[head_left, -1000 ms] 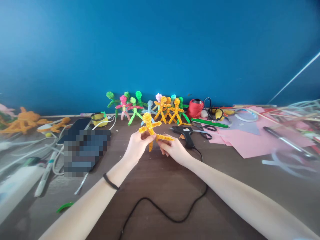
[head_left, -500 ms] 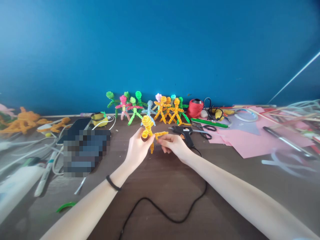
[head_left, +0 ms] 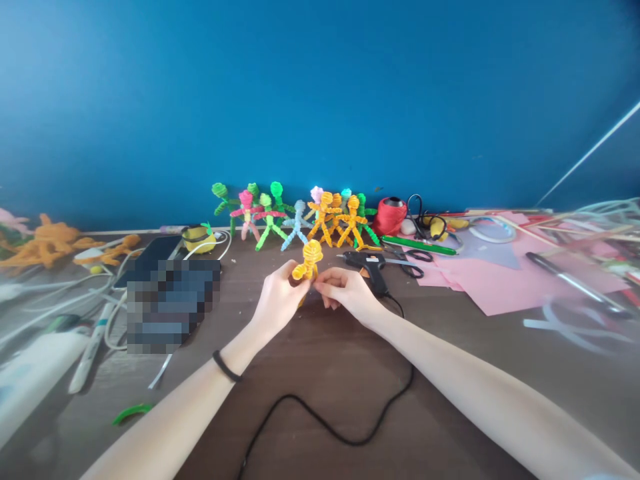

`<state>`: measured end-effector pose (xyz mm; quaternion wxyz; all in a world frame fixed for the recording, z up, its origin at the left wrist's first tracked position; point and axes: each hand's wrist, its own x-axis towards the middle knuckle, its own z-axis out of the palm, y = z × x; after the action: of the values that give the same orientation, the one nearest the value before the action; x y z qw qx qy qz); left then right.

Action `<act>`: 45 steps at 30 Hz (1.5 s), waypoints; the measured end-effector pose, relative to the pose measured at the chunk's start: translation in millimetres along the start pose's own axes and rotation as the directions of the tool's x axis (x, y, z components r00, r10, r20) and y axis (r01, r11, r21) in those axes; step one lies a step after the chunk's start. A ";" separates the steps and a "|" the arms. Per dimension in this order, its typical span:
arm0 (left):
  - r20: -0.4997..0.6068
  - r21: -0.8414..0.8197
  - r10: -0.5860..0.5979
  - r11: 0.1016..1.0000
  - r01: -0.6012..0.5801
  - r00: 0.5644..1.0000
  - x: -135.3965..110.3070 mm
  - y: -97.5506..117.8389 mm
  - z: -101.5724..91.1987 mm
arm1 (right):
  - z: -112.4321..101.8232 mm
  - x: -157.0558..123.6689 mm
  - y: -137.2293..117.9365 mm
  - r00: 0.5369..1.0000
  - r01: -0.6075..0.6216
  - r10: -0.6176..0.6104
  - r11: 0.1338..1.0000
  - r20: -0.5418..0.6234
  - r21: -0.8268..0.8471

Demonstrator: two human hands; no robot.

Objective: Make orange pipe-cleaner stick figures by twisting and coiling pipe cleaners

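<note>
Both my hands hold a small orange pipe-cleaner figure (head_left: 310,259) upright above the brown table (head_left: 330,373). My left hand (head_left: 278,301) pinches its body and one arm from the left. My right hand (head_left: 345,292) pinches it from the right, fingers curled. Only the figure's coiled head and one arm show above my fingers; a bit of leg shows below. A row of several pipe-cleaner figures (head_left: 295,217) in green, pink, blue and orange stands against the blue wall behind.
A black glue gun (head_left: 369,265) lies just right of my hands, its cord (head_left: 320,420) looping toward me. Red thread spool (head_left: 391,216), scissors (head_left: 415,255), pink paper sheets (head_left: 500,283) at right. A blurred-out phone (head_left: 167,297), cables, pens and orange figures (head_left: 50,243) at left.
The figure has turned and sunk lower between my fingers; its arms and legs, spread wide a second ago, are now mostly hidden. My right hand moved closer to my left.
</note>
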<state>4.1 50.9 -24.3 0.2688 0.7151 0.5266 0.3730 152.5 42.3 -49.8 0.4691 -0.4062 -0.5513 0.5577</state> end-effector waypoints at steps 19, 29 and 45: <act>0.200 -0.366 -0.027 0.925 0.100 0.979 10.3 -0.2 -7.7 | -2.8 -3.8 0.4 0.847 0.393 -0.532 0.622 0.003 -0.677; 0.230 -0.550 -0.102 0.807 0.215 0.968 14.1 -9.3 -7.9 | -8.4 -0.1 -0.5 0.964 0.261 -0.264 0.935 0.020 -0.242; 0.048 -0.589 -0.182 0.789 0.175 0.982 5.3 -0.3 4.7 | 3.1 -0.5 -3.4 0.998 0.060 -0.060 0.996 0.008 -0.071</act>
<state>8.7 56.1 -25.9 0.5086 0.5409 0.4512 0.4951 149.9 40.9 -46.2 0.4690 -0.4044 -0.5843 0.5245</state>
